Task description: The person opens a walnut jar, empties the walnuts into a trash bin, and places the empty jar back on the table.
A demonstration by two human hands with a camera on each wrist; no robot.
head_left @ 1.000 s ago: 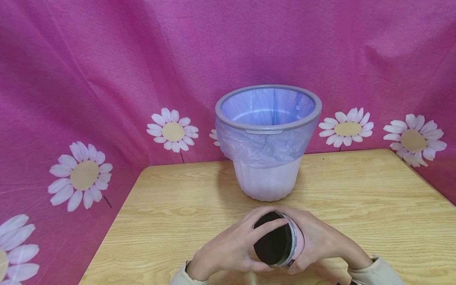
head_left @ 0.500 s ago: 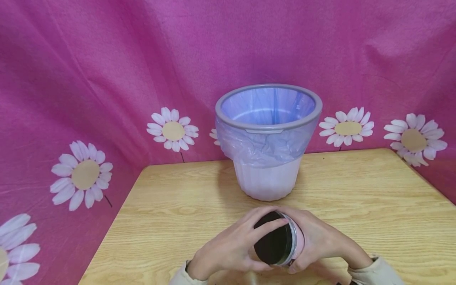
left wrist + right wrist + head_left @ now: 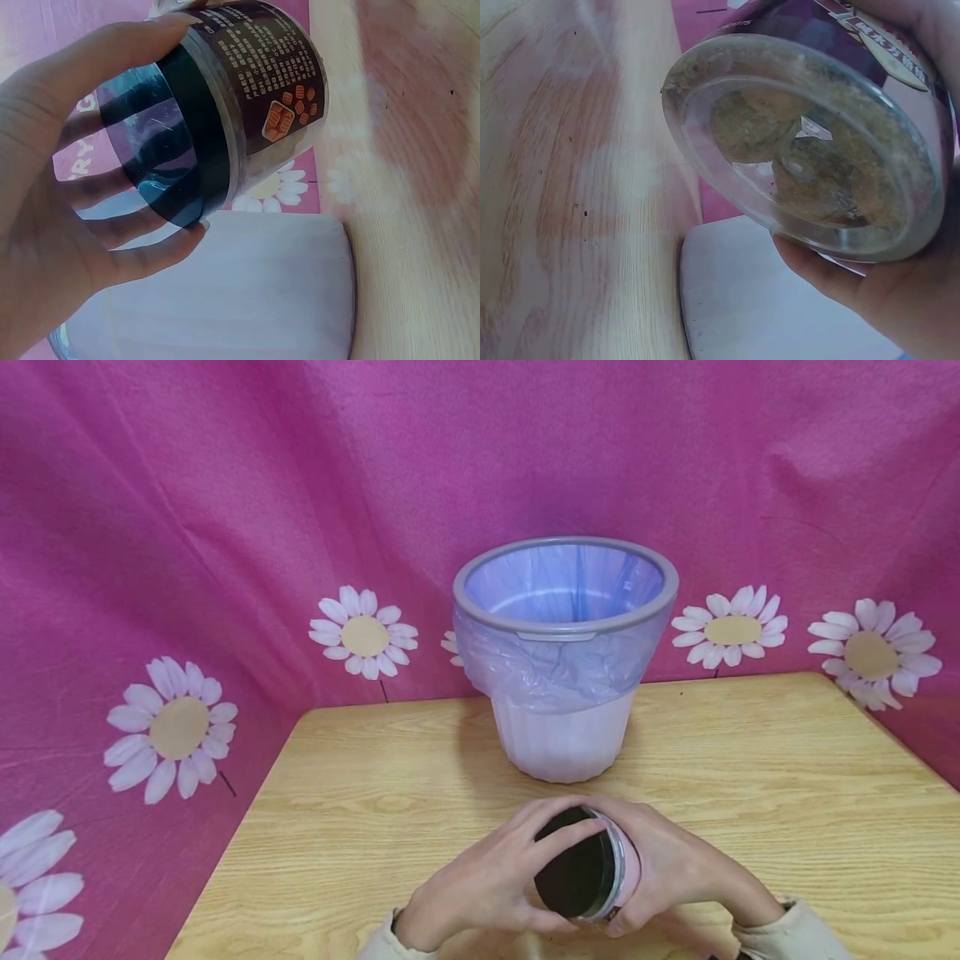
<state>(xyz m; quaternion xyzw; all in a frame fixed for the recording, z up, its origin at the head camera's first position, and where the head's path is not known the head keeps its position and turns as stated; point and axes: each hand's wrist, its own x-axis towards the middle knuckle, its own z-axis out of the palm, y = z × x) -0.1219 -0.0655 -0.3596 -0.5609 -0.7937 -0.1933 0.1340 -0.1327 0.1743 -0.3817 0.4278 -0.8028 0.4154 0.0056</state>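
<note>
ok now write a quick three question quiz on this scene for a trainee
1. Which hand grips the dark lid of the jar?
2. True or false: a plastic bag lines the bin.
3. In the head view, where does the bin stand? a) nearer the camera than the jar b) beyond the jar c) on the floor

Key:
1. The left hand; the right hand holds the jar's body.
2. True.
3. b

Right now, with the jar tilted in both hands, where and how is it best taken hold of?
I'd likely grip the jar's round body, wrapping it from the right, where the right hand holds it, leaving the dark lid to the left hand. It tilts with the lid facing up and left, the base to the right, and no handle shows.
</note>
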